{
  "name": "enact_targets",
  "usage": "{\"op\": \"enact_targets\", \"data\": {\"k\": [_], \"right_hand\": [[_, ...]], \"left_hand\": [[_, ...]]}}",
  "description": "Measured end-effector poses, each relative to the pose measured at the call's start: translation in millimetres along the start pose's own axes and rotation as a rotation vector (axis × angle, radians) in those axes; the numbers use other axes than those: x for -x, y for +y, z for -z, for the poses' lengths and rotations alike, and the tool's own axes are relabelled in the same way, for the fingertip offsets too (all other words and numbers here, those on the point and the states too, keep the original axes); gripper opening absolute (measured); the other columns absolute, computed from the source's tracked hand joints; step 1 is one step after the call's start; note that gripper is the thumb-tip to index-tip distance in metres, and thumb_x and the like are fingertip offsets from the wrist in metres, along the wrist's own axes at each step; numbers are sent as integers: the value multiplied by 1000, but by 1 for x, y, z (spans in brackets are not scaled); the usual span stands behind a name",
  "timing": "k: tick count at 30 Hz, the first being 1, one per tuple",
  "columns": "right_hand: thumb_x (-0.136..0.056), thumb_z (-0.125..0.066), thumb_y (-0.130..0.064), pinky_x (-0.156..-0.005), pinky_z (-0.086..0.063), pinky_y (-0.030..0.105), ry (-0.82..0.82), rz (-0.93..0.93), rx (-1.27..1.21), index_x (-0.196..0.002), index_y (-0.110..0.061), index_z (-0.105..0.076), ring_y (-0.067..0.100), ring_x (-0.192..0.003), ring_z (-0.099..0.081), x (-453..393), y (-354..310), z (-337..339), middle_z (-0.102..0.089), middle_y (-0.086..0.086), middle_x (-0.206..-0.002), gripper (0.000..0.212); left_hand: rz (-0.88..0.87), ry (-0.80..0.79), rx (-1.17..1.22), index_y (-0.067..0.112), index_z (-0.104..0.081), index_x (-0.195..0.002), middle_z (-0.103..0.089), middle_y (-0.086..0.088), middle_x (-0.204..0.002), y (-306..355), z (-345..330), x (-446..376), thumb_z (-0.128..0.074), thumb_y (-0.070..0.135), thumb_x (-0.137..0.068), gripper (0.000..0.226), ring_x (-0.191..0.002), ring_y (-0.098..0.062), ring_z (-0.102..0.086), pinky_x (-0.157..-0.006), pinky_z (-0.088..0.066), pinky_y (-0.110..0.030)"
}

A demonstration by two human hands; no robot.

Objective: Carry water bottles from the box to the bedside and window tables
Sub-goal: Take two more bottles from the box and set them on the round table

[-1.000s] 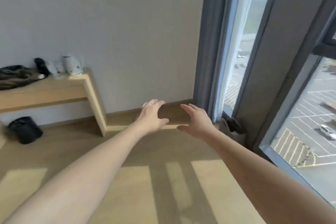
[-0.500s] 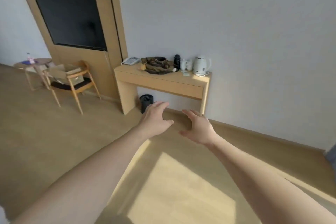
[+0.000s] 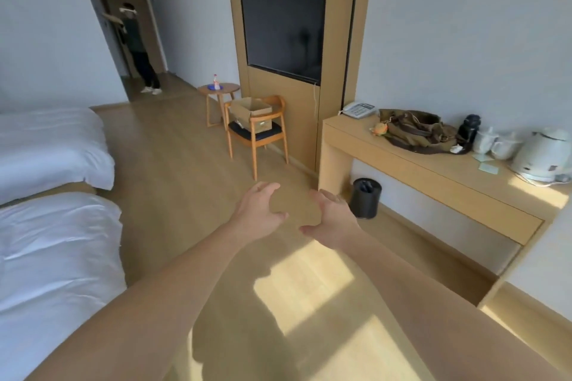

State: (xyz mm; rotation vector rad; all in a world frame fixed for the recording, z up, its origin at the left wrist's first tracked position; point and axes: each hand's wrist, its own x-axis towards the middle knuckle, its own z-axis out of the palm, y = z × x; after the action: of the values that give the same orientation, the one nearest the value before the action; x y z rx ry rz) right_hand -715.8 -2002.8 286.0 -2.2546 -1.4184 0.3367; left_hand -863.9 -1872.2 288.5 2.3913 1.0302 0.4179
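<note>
Both bare hands reach out empty over a hotel-room floor, the cardboard box well ahead at 12 o'clock.

The left hand (image 3: 258,213) and right hand (image 3: 332,215) hover side by side, palms facing each other, fingers loosely spread, holding nothing. The box (image 3: 251,114) sits open on a wooden chair (image 3: 258,136) below the wall television (image 3: 283,26). Behind the chair, a round table (image 3: 219,90) carries 1 small bottle (image 3: 216,82). 2 white beds (image 3: 52,189) lie at 9 o'clock. At 2 o'clock, a desk (image 3: 433,170) holds a telephone (image 3: 359,109), bag (image 3: 416,133) and kettle (image 3: 543,154), with a black bin (image 3: 365,197) beneath.
</note>
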Motion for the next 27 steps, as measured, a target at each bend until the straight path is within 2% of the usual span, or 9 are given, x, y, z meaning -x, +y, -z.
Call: {"op": "enact_targets", "data": {"k": [5,9,13,21,27], "right_hand": [[-82,-80,-42,-113,-38,43,-33,78,8,-156,-24,-34,34,-143,-35,-126,-12,9,-43,7,-155,89],[-82,-79,-45,-115,-36,46,-98,141,6,-158,-28,-30,32,-145,-32,-201,-37,-13,-40,1,-159,92],[-81,-79,-44,-112,-39,42,-144,192,2,-158,-31,-30,29,-143,-35,-271,-61,-43,-40,-3,-159,92],[-83,-79,-41,-109,-41,41,-164,212,48,-156,-29,-32,30,-142,-37,-436,-110,-104,-42,-2,-157,88],[-84,-77,-41,-117,-35,45,-187,138,67,-159,-32,-27,30,-148,-30,-567,-156,-118,-35,-1,-162,91]], "left_hand": [[102,77,-66,25,-42,-153,-40,-3,-157,-27,23,-87,-78,41,-86,77,-143,-24,-41,-115,-35,-35],[168,117,-122,28,-42,-153,-41,-2,-157,-58,47,-139,-75,45,-86,77,-142,-26,-42,-114,-40,-42],[218,146,-144,27,-42,-153,-40,-6,-159,-103,65,-190,-76,42,-86,77,-144,-28,-40,-116,-37,-40],[211,177,-64,23,-40,-154,-40,-6,-159,-224,101,-325,-75,39,-86,78,-145,-27,-38,-117,-37,-43],[180,147,-24,23,-42,-153,-43,-7,-155,-292,143,-448,-75,37,-85,77,-142,-27,-40,-114,-39,-41]]}}
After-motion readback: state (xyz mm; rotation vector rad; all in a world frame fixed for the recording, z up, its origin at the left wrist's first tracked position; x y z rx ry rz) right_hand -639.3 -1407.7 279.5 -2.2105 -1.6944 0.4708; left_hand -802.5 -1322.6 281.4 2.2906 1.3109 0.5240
